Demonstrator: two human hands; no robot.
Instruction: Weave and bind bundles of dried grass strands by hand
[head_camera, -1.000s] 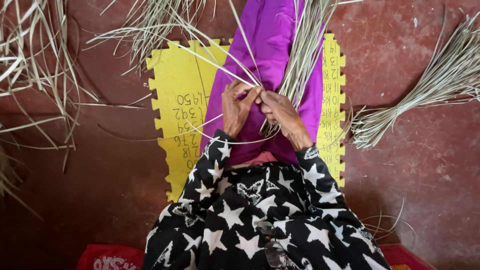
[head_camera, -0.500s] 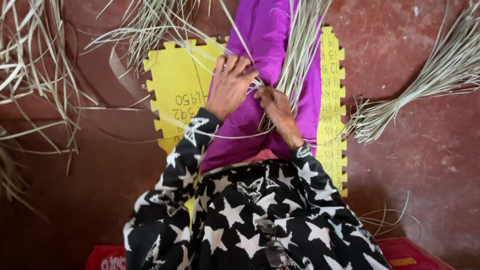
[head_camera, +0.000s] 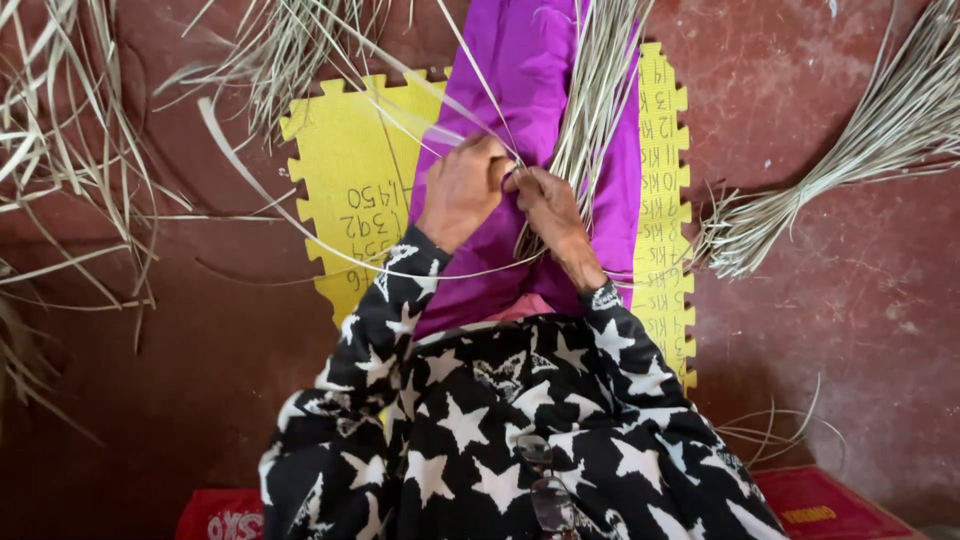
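My left hand and my right hand meet over my purple-clad legs, fingertips together. Both pinch thin pale dried grass strands that fan up and leftward from the fingers. A thicker bunch of the same strands runs from my right hand up along the purple cloth. One long strand curves down and across the yellow foam mat below my wrists. My sleeves are black with white stars.
A tied bundle of dried grass lies on the red floor at right. Loose strands are scattered at left and along the top. A few stray strands lie lower right. A red cushion edge shows at the bottom.
My left hand reached up and left half a second ago, then came back to meet the right hand. A long strand now loops out across the mat on the left.
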